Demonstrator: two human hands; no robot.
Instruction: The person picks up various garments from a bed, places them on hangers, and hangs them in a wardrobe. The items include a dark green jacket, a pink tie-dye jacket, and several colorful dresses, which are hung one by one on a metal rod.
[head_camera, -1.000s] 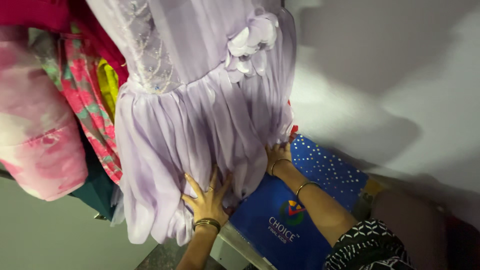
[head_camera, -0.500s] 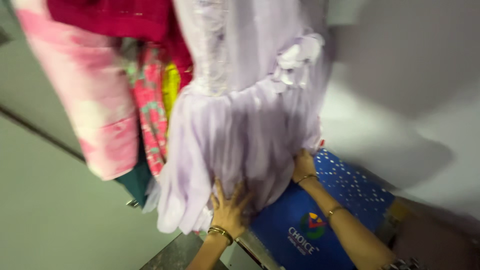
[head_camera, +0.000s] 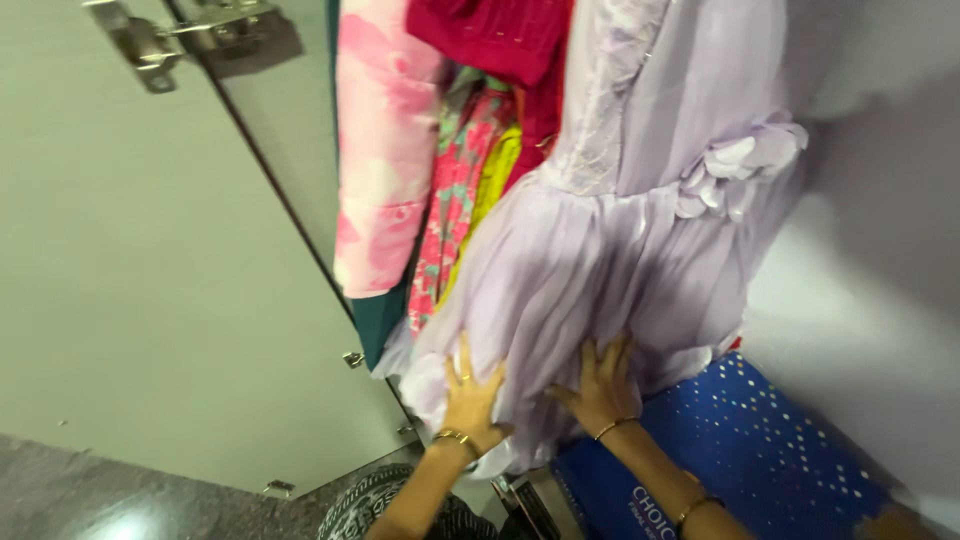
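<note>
Both hands press flat, fingers spread, on the hem of a hanging lilac pleated dress (head_camera: 610, 260). The left hand (head_camera: 470, 400) sits beside the right hand (head_camera: 603, 385), just above a blue spotted bag (head_camera: 760, 440).

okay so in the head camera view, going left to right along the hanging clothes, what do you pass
Pale green wardrobe door → pink tie-dye garment → floral pink and green garment → yellow garment → lilac pleated dress → white wall. Lower down, the left hand and right hand press on the dress hem.
</note>
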